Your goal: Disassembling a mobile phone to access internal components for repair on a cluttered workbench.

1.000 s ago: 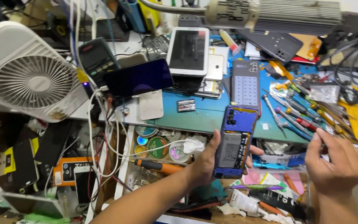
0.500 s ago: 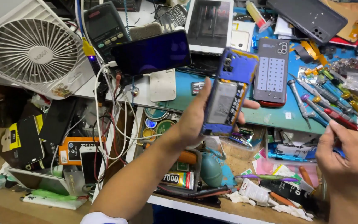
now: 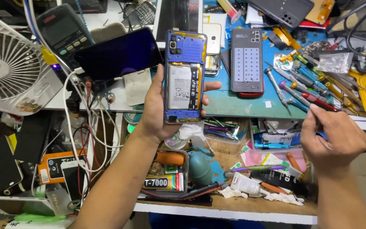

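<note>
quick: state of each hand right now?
Left hand: closed around the opened blue phone, held upright, back cover off.
Right hand: closed on a thin tool; which kind cannot be told.

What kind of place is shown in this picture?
Probably a phone repair bench. The left hand holds an opened phone with its battery showing, screwdrivers lie on the blue mat, and a multimeter sits nearby.

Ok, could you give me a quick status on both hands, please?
Left hand grips opened blue phone, upright. Right hand holds thin tool near screwdrivers. Nothing between them.
</note>
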